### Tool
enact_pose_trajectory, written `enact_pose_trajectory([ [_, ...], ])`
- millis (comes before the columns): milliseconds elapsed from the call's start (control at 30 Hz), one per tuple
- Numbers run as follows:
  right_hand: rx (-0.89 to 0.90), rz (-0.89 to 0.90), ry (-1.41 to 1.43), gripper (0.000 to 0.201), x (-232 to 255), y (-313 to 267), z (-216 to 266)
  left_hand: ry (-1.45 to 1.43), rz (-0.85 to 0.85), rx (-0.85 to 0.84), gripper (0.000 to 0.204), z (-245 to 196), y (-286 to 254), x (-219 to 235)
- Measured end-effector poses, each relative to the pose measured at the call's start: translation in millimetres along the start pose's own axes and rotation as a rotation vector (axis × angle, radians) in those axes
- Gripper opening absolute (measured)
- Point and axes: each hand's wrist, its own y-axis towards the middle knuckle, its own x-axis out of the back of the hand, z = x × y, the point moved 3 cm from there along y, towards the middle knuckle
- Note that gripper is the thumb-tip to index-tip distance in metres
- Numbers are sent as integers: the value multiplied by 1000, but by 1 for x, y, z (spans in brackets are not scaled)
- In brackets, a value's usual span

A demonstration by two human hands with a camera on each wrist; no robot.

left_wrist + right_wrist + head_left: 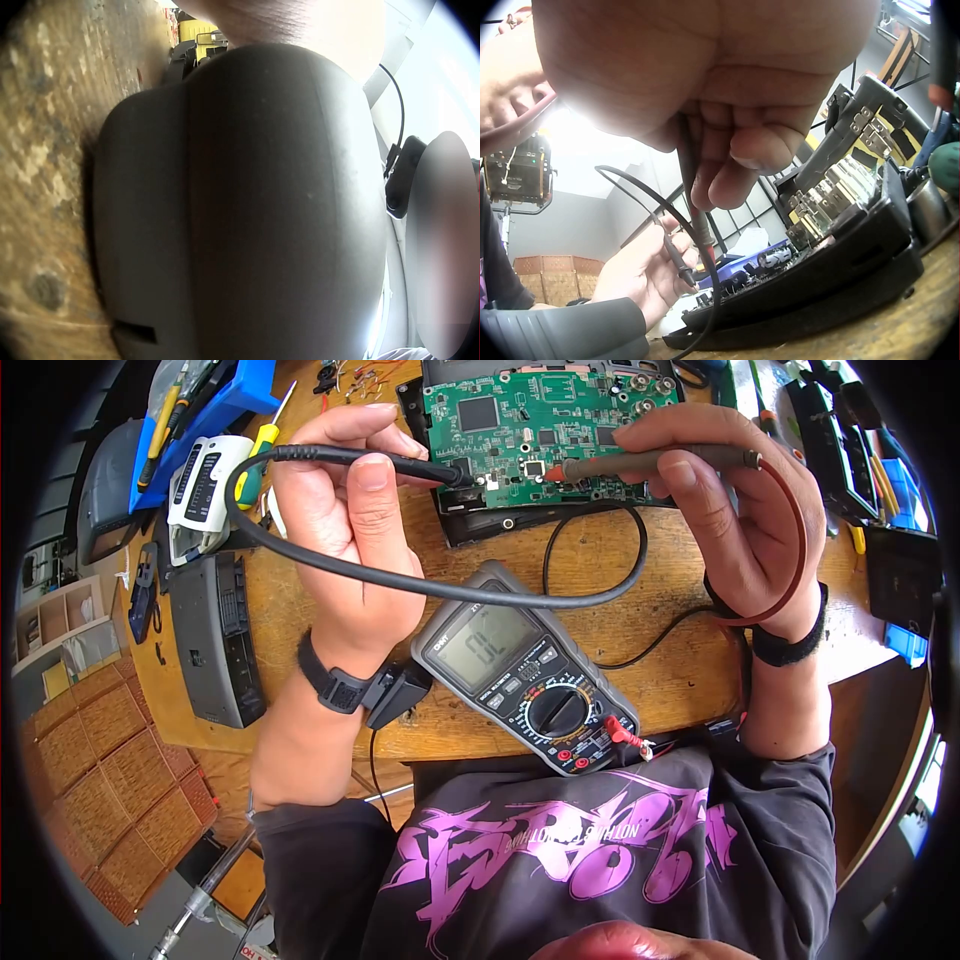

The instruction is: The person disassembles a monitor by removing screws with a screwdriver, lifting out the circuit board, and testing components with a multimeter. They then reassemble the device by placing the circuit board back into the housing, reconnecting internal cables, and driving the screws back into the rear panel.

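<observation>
A green circuit board (500, 420) lies in a black housing at the top of the head view. My left hand (355, 530) pinches a black probe (400, 465), its tip at the board's lower left part. Between my right hand's (740, 510) thumb and fingers is a red-tipped probe (610, 465), its tip at the board near a small square chip. Whether either tip touches metal cannot be told. A grey multimeter (525, 665) lies below, its display reading "0L". In the right wrist view my right hand (720, 90) holds its probe (697, 217) over the board's edge.
The black cable (400, 582) loops across above the multimeter. At left are a dark plastic casing (215, 640), a white tool (205, 490), a yellow-green screwdriver (258, 455) and a blue bin (240, 395). A dark device (830, 450) stands at the right. The smooth grey body (255, 210) fills the left wrist view.
</observation>
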Motion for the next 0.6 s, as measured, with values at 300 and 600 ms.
enact_pose_trajectory([
  [300,8,-1,-18,26,0,1,2,0,-1,-26,27,2,0,0],
  [600,16,-13,-19,26,-1,1,2,5,1,-26,27,1,0,0],
])
